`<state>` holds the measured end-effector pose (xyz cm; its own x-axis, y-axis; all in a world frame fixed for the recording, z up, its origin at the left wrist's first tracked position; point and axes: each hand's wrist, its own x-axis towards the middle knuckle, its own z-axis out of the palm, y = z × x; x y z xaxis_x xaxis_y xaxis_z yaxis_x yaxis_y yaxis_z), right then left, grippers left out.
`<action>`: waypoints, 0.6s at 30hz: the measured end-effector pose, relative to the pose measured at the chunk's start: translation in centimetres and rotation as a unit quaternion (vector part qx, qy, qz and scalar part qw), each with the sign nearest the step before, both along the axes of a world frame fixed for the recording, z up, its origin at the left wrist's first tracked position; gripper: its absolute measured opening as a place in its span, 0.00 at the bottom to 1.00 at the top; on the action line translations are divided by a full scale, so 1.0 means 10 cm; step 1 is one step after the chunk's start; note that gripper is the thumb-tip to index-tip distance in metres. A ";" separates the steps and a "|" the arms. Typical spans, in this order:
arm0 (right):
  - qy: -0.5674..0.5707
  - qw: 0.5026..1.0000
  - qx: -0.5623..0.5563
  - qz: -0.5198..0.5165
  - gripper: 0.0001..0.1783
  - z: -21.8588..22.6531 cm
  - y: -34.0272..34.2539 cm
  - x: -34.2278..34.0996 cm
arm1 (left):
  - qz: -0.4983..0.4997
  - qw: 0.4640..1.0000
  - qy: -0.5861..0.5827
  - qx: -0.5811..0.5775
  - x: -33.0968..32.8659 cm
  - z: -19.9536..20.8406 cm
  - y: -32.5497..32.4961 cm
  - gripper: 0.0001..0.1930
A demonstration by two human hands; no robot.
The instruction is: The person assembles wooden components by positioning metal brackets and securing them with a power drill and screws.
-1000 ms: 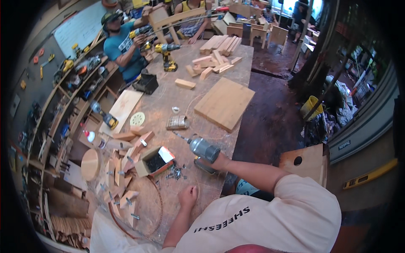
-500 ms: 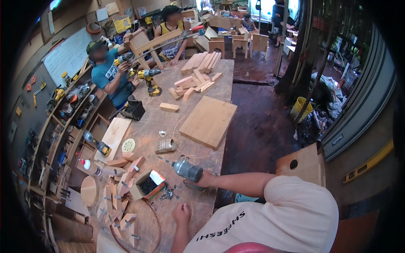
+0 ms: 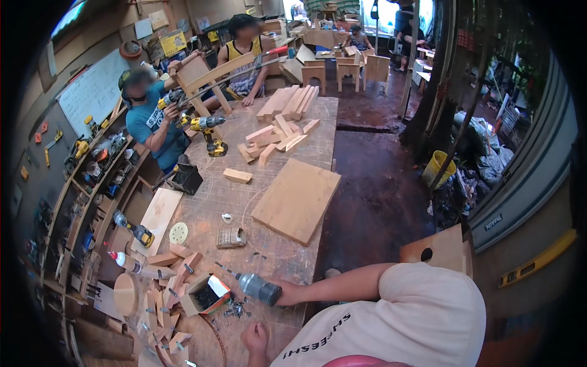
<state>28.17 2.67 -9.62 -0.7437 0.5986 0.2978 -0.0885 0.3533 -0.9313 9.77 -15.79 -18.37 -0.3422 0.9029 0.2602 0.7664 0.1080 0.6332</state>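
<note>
My right fingers [image 3: 286, 295] wrap drill [image 3: 259, 289] by tabletop's [image 3: 282, 262] right edge, likely for control; left fingers [image 3: 251, 336] curled, contents unclear.

- Workbench [image 3: 205, 205]: scratched, matt wood.
- Drill [image 3: 260, 289]: smooth grey casing, material unclear, slim metal bit.
- Square panel [image 3: 296, 200]: smooth, flat-sheened pale wood.
- Screws [image 3: 236, 307]: dark metal, glinting.
- Open box [image 3: 190, 303]: looks like cardboard, white flap.
- Shirt [image 3: 373, 306]: soft, matt cream cloth.
- Floor [image 3: 367, 202]: dark red, faintly glossy.
</note>
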 end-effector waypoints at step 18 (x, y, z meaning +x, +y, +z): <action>-0.177 0.966 0.177 -0.058 0.25 -0.23 3.93 -0.29 | 0.318 0.909 -0.141 0.228 0.73 2.32 1.25 0.13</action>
<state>25.23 42.00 -11.91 -0.7707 0.5910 0.2382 0.2725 0.6436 -0.7152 17.11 -3.24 4.78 -0.8686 0.3190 0.3791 0.4412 0.1501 0.8848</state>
